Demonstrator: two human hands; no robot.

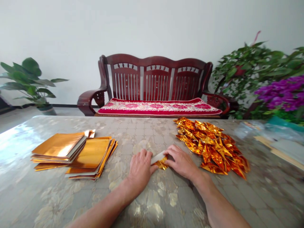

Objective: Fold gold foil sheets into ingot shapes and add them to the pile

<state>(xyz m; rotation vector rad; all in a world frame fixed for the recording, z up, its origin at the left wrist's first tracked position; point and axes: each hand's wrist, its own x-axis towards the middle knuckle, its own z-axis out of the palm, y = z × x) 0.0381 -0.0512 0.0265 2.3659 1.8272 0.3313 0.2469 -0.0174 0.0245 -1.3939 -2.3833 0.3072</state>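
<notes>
Between my two hands, low over the patterned table, is a sheet of gold foil paper (157, 157) with a pale back, partly folded over. My left hand (140, 164) is closed on its left end, thumb below and fingers above. At its right end my right hand (180, 161) pinches the paper between thumb and fingers. Some gold foil shows under the pale strip; the rest is hidden by my fingers. Right of my right hand lies a heap of folded gold foil pieces (211, 145). To the left are two stacks of flat gold foil sheets (91, 153).
The table (133, 202) has a glossy floral cover. Clear plastic bags (282, 129) and pale flat boards (288, 150) lie at its right side. Behind the table stands a dark wooden bench (155, 79) with a red patterned cushion (159, 107). Potted plants (30, 79) flank it.
</notes>
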